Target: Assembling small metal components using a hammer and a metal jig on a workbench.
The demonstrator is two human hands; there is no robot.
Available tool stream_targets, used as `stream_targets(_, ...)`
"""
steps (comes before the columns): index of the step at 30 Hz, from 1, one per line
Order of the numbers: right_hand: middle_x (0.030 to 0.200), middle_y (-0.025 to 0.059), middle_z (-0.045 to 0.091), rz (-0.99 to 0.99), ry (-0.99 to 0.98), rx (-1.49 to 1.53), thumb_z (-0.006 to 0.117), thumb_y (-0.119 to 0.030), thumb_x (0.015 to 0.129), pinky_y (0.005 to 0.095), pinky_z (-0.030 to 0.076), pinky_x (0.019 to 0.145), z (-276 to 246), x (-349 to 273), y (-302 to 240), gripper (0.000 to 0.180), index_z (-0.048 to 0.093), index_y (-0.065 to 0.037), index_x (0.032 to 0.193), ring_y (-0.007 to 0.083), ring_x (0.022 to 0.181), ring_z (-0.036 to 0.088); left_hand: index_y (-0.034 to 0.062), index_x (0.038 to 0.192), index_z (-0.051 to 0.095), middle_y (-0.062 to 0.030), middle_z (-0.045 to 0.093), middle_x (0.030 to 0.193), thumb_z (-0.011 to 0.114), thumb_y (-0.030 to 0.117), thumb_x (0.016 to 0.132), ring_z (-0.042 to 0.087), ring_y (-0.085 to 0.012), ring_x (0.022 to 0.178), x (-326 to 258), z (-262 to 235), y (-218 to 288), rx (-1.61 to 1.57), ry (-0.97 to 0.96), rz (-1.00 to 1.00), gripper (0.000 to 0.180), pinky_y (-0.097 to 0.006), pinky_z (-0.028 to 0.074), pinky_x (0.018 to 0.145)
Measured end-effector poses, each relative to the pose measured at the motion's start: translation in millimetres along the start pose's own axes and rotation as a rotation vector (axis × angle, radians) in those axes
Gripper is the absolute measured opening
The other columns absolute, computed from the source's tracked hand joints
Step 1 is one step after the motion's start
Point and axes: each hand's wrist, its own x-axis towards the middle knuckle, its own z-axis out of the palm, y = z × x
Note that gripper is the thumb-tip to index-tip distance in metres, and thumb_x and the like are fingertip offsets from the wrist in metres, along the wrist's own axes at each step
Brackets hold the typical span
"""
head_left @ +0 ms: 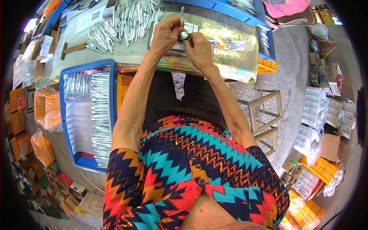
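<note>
At the table's near edge, my left hand (165,36) is closed on a slim upright metal piece (182,14), its fingertips pressed together. Close below the fingers sits a small round metal disc (183,35), like a dial or knob; I cannot tell whether it belongs to the slim piece. My right hand (200,50) is also closed, thumb and fingers bent against the disc's right side. Beneath both hands lies a flat pale plate or box (193,27), partly covered by them. Left of my hands, a loose heap of slender silvery metal rods (132,23) spreads over the table.
A wooden-handled hammer (74,48) lies left of the heap. A blue crate (67,126) with rows of metal rods stands at the left below the table. More blue bins (245,17) line the far right edge. A metal-framed stool (264,109) stands right; boxes and orange crates (324,166) crowd the floor.
</note>
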Motion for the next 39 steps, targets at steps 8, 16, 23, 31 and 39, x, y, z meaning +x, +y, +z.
stream_targets(8,0.075,0.0196,0.052,-0.037,-0.007,-0.03,0.054,-0.01,0.071,0.0441,0.043,0.059,2.1,-4.9,-13.5,0.014,0.05,0.003,0.075,0.0364,0.068,0.054,0.0028,0.078,0.053,-0.0096,0.059,0.069,0.058,0.003,0.072,0.058,-0.024,0.063,-2.9,5.3,3.7,0.162,0.131,0.033,0.008,-0.03,0.044,0.056)
stream_targets(16,0.074,0.0182,0.058,0.035,-0.059,0.142,0.057,-0.01,0.074,0.0345,0.044,0.055,-7.1,-5.4,-2.3,0.019,0.056,0.006,0.085,0.0266,0.06,0.057,0.0028,0.078,0.051,-0.0096,0.057,0.067,0.057,0.002,0.073,0.056,-0.0238,0.061,-2.6,0.0,-0.9,0.07,0.06,0.057,0.008,-0.029,0.043,0.056)
stream_targets(23,0.074,0.0156,0.054,0.19,0.065,0.151,0.052,-0.011,0.078,0.0355,0.042,0.059,-52.6,-34.1,22.7,0.014,0.055,0.001,0.085,0.0272,0.063,0.053,0.0021,0.078,0.047,-0.0107,0.053,0.067,0.054,0.0,0.075,0.052,-0.0249,0.062,-1.8,-3.8,0.2,0.051,0.007,0.118,0.008,-0.028,0.041,0.058)
stream_targets(31,0.067,0.0211,0.058,0.182,-0.233,-0.318,0.055,-0.033,0.079,0.046,0.044,0.055,-45.2,-74.2,37.5,0.035,0.045,-0.002,0.089,0.04,0.063,0.057,0.002,0.077,0.042,-0.0112,0.046,0.067,0.056,0.0,0.073,0.046,-0.0296,0.062,-2.1,-3.5,-6.6,0.056,-0.011,0.153,0.014,-0.03,0.039,0.056)
stream_targets(39,0.054,0.0003,0.043,1.024,-0.096,1.117,0.055,-0.01,0.077,0.0199,0.025,0.034,-58.9,-57.2,33.3,0.011,0.048,-0.002,0.08,0.005,0.039,0.034,0.0004,0.077,0.045,-0.0078,0.044,0.064,0.052,-0.003,0.076,0.042,-0.0153,0.059,-3.4,-3.7,-7.9,0.024,0.008,0.171,0.008,-0.023,0.038,0.058)
